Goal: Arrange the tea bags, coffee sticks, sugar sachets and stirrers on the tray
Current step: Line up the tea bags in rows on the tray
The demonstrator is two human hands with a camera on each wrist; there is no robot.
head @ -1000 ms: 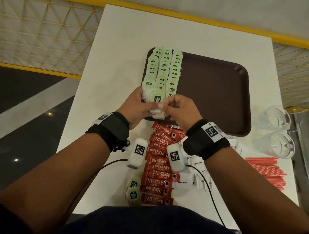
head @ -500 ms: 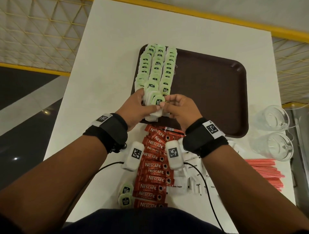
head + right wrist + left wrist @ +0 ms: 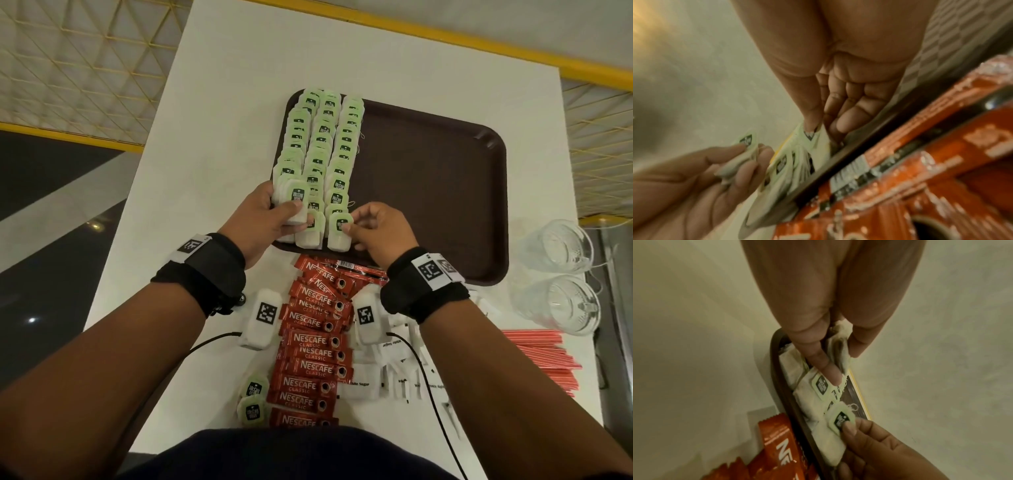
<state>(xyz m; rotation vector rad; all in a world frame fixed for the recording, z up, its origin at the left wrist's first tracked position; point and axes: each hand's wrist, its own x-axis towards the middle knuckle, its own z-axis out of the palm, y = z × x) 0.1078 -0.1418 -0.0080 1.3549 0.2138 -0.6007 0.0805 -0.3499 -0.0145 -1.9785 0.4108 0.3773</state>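
A brown tray (image 3: 428, 192) carries three columns of green-tagged tea bags (image 3: 322, 137) along its left side. My left hand (image 3: 291, 212) grips a small stack of tea bags (image 3: 295, 197) over the tray's near-left corner; in the left wrist view the stack (image 3: 838, 344) sits between thumb and fingers. My right hand (image 3: 349, 222) pinches one tea bag (image 3: 339, 229) by its tag at the near end of the third column. The left wrist view shows that tag (image 3: 840, 420) under my right thumb. The right wrist view is blurred.
Red coffee sticks (image 3: 315, 342) lie in a row on the white table in front of the tray, white sugar sachets (image 3: 394, 377) to their right. Red stirrers (image 3: 537, 359) and two glasses (image 3: 561, 246) lie at the right edge. Two loose tea bags (image 3: 253, 397) lie near my body.
My hands have parted. The right hand has drawn one tea bag off the stack to the third column's near end, and the left hand keeps the stack further left.
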